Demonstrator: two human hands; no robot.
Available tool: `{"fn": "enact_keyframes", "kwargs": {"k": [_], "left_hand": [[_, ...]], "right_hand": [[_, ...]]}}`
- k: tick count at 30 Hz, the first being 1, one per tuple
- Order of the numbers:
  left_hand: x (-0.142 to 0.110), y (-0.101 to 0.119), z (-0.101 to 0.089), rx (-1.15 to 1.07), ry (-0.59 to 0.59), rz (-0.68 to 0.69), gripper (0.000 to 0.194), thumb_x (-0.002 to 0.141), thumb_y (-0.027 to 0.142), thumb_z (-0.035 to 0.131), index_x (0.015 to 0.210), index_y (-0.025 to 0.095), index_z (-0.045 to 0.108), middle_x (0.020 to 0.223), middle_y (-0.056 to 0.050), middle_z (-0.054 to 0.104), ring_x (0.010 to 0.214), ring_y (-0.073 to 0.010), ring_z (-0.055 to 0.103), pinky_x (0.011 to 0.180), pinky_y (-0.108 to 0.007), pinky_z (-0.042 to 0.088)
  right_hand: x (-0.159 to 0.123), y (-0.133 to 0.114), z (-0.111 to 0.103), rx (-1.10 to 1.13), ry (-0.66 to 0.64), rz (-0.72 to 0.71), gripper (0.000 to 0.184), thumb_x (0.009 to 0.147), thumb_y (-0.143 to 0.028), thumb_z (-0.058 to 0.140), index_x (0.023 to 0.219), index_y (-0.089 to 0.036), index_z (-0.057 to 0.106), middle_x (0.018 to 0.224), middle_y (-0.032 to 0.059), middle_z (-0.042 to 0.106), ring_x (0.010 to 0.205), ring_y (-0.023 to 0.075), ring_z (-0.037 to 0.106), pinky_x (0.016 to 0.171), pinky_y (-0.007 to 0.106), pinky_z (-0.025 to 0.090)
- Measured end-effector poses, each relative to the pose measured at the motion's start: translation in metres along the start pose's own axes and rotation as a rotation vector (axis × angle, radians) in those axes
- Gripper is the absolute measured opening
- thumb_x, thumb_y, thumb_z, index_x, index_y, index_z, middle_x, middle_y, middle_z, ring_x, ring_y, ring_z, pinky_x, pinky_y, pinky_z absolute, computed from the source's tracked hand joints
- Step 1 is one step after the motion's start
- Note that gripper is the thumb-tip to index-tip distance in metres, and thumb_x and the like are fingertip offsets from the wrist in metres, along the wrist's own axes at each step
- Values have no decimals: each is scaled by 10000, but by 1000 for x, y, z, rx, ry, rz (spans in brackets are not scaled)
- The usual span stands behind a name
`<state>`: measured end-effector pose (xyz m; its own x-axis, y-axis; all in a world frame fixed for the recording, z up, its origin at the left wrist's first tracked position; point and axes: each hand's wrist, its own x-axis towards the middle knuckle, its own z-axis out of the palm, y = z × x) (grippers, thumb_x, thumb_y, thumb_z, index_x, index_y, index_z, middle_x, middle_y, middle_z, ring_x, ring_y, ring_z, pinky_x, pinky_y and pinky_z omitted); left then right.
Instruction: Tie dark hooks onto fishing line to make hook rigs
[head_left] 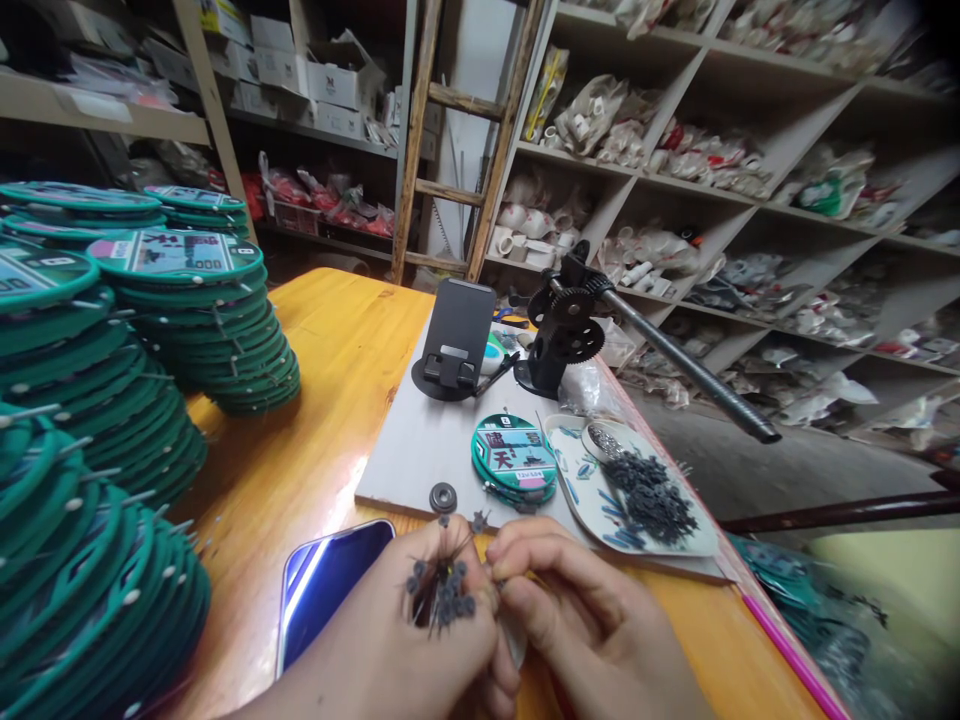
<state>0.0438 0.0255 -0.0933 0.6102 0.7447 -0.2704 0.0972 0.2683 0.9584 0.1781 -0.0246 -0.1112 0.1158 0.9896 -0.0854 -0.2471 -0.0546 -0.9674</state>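
My left hand (442, 620) is closed around a bunch of small dark pieces on thin wire-like stems (450, 590), whose ends stick out above the fist. Thumb and fingertips of my right hand (577, 600) are pinched together against the left fingertips. Whatever lies in that pinch is too small and covered to name. Just beyond the hands, a few round teal discs with printed labels (514, 455) lie stacked on a pale board (405, 460). To their right a white tray (562, 440) bears a heap of small dark pieces (652, 495), blue slivers and a small round dish.
Tall stacks of teal discs (202, 320) fill the left side. A phone (322, 580) lies beside my left wrist. Behind the discs stand a black phone holder (454, 335) and a black geared device (566, 335) with a long rod. A ladder (465, 100) and loaded shelves (675, 190) are behind.
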Motion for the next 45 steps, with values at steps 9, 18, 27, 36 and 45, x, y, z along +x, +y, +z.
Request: {"fn": "enact_keyframes", "kwargs": {"k": [9,18,27,36,45], "left_hand": [[-1,0,0,-37,4,4,263,828,368,555,628,207,502,539,4,588,572,-152,581,638,-277,472],[2,0,-1,-3,-23,-6,203,840,315,521,676,207,471,547,22,584,541,-133,575,618,-278,466],[5,-6,-1,-266,-40,-11,304,829,421,641,729,180,485,587,41,611,544,-90,602,584,-221,500],[2,-5,2,-386,-11,-8,360,706,443,775,662,181,532,563,44,632,558,-109,633,600,-224,514],[1,-7,0,-310,12,19,368,704,499,749,643,211,529,523,23,606,497,-133,567,559,-256,520]], "right_hand": [[-1,2,-1,-14,13,-3,139,815,-332,743,810,-199,705,924,25,603,462,85,647,469,224,533],[2,5,-7,-33,-98,-21,70,868,-294,692,853,-229,711,993,16,580,514,75,665,502,210,542],[5,8,-9,78,-57,-72,72,797,-225,773,852,-270,766,966,3,587,573,77,663,512,183,561],[5,10,-10,124,-81,-90,31,828,-215,741,847,-238,751,992,-3,584,526,39,635,501,165,540],[7,10,-15,34,-96,-115,62,850,-224,717,862,-269,758,989,13,608,703,111,684,629,208,584]]}}
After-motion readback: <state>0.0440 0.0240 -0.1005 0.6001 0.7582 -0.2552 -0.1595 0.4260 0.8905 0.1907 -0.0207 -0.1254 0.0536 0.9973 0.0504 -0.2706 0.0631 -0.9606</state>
